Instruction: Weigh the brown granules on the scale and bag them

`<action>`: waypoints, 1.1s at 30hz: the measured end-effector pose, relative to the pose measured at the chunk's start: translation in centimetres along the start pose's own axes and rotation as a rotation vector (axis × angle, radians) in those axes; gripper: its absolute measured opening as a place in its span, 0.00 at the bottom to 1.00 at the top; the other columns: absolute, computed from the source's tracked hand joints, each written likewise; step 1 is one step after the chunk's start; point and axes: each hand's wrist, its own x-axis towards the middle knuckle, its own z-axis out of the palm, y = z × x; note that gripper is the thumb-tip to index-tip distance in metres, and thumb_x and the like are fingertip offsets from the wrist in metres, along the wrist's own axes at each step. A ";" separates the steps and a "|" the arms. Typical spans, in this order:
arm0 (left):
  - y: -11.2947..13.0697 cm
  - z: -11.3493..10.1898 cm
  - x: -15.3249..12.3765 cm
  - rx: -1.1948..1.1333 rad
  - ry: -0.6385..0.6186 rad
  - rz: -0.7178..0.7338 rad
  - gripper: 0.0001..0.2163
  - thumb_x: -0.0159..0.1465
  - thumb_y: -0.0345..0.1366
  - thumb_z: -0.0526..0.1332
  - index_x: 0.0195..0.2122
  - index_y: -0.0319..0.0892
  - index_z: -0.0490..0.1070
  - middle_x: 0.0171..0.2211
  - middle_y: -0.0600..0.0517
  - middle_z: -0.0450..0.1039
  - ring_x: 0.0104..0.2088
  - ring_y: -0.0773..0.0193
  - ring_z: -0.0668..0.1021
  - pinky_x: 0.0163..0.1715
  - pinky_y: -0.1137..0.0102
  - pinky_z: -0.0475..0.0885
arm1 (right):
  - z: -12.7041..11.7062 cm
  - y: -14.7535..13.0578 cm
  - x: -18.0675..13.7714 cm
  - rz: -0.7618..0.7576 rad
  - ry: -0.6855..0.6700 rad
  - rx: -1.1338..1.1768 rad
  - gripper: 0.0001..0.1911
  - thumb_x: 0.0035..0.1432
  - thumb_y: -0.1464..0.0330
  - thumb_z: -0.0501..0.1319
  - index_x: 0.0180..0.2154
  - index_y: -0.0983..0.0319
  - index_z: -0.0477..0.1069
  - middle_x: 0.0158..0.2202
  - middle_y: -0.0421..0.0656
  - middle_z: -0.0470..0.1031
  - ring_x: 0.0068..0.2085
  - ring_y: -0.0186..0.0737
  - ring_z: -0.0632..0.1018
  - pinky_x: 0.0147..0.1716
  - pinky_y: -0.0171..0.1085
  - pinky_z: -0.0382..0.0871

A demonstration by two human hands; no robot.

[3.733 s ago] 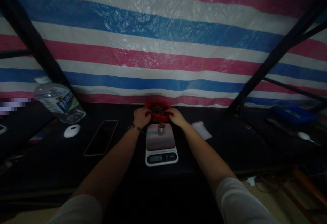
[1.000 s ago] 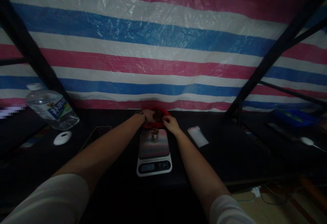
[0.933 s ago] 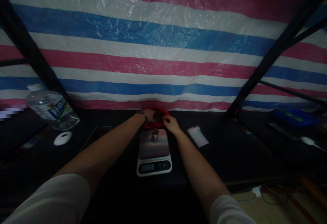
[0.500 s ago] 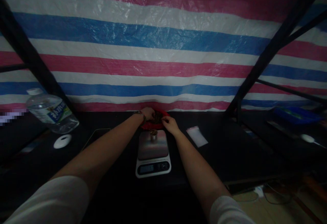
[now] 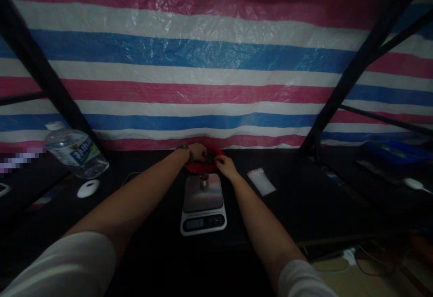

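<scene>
At the back of the black table lies a red container (image 5: pixel 199 168), perhaps a bowl or an open bag, with small dark brown bits (image 5: pixel 210 156) inside. My left hand (image 5: pixel 197 151) reaches over its left side, fingers curled down among the bits; the fingertips are partly hidden. At the right rim, my right hand (image 5: pixel 226 166) has thumb and fingers closed together against the red edge. Between my forearms stands a white kitchen scale (image 5: pixel 203 202) with a metal plate and a dim display. On the plate is a small metal cup (image 5: pixel 203 182) holding brown bits.
A clear plastic bag (image 5: pixel 261 181) lies right of my right hand. To the left are a large plastic bottle (image 5: pixel 79 152) and a white computer mouse (image 5: pixel 88 188). A blue tray (image 5: pixel 399 151) is at the far right. Striped sheeting (image 5: pixel 203 94) hangs behind, between dark slanted posts.
The view has shifted slightly, so the bottle and mouse appear further right. My left hand stays over the red container with its fingers slightly moved; the right hand has barely moved.
</scene>
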 end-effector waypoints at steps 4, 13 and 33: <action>-0.2 -1.0 -1.7 0.017 -0.025 0.007 0.11 0.52 0.34 0.62 0.37 0.46 0.77 0.36 0.52 0.78 0.35 0.63 0.77 0.35 0.74 0.68 | 0.1 0.2 0.0 0.001 0.000 -0.001 0.10 0.52 0.71 0.57 0.34 0.59 0.76 0.36 0.41 0.78 0.38 0.40 0.77 0.42 0.39 0.69; 1.1 -1.4 -9.6 -0.058 -0.018 -0.097 0.09 0.53 0.34 0.62 0.35 0.44 0.77 0.33 0.54 0.78 0.34 0.65 0.76 0.32 0.76 0.65 | 0.3 0.7 0.2 0.024 -0.009 0.007 0.10 0.53 0.70 0.58 0.35 0.59 0.76 0.37 0.42 0.78 0.39 0.39 0.77 0.43 0.38 0.69; 9.1 6.2 -13.5 -0.207 0.264 -0.106 0.07 0.59 0.34 0.59 0.33 0.42 0.76 0.34 0.48 0.75 0.36 0.62 0.76 0.39 0.70 0.68 | 0.5 1.2 0.1 0.023 -0.005 0.036 0.10 0.53 0.68 0.57 0.36 0.58 0.76 0.37 0.41 0.78 0.39 0.38 0.77 0.43 0.38 0.68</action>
